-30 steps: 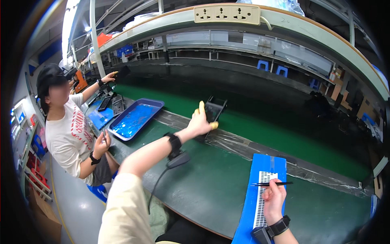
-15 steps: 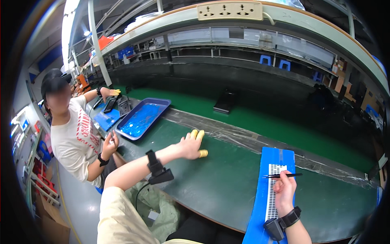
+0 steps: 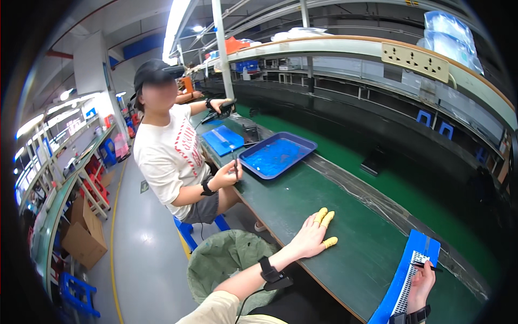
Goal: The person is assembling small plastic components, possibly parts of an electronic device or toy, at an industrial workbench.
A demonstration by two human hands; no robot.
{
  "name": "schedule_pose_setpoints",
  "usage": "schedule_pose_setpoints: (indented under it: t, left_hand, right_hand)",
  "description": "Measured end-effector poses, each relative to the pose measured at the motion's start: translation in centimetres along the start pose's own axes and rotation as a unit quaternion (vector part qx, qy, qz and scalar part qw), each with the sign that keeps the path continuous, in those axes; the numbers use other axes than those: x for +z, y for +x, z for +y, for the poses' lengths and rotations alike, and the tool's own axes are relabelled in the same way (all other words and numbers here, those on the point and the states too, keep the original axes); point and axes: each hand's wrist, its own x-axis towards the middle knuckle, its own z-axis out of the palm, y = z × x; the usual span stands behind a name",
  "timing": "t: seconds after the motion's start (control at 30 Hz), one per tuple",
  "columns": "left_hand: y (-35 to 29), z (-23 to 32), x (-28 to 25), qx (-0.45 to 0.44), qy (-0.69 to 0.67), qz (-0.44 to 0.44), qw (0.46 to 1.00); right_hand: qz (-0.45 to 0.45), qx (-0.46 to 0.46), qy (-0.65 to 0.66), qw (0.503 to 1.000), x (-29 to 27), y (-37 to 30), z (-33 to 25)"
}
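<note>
Yellow finger covers (image 3: 331, 242) tip the left hand (image 3: 309, 239), spread open with nothing in its grasp, at the green tabletop (image 3: 356, 259); from here I can't tell whether it touches. The right hand (image 3: 422, 287) pinches dark tweezers (image 3: 436, 269) over a white gridded strip (image 3: 403, 291) on a blue board (image 3: 417, 241) at the tabletop's right. Farther off, a flat black device (image 3: 373, 161) lies on a green belt (image 3: 345, 166). Leftward, beside a rimmed tray (image 3: 294, 165), a seated co-worker (image 3: 162, 143) holds a thin dark tool (image 3: 236, 166).
</note>
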Motion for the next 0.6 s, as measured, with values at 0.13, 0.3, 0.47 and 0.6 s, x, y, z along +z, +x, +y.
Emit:
schedule_pose_setpoints:
  t: [0.13,0.3,0.47,0.6]
  left_hand:
    - [-0.5,0.6,-1.0,-0.022,-0.008,0.020,1.000]
    - [-0.7,-0.5,-0.6,0.009,-0.047,0.033,0.998]
    - [-0.9,-0.9,-0.7,0.034,-0.078,0.043,0.995]
    - [-0.9,-0.8,-0.6,0.050,-0.059,0.061,0.995]
  right_hand:
    - [0.004,0.009,0.020,1.000,0.0,-0.1,-0.2]
    - [0.005,0.013,0.003,1.000,0.1,0.3,0.4]
    - [0.005,0.008,0.010,1.000,0.2,0.1,0.1]
    - [0.006,0.009,0.011,1.000,0.3,0.1,0.1]
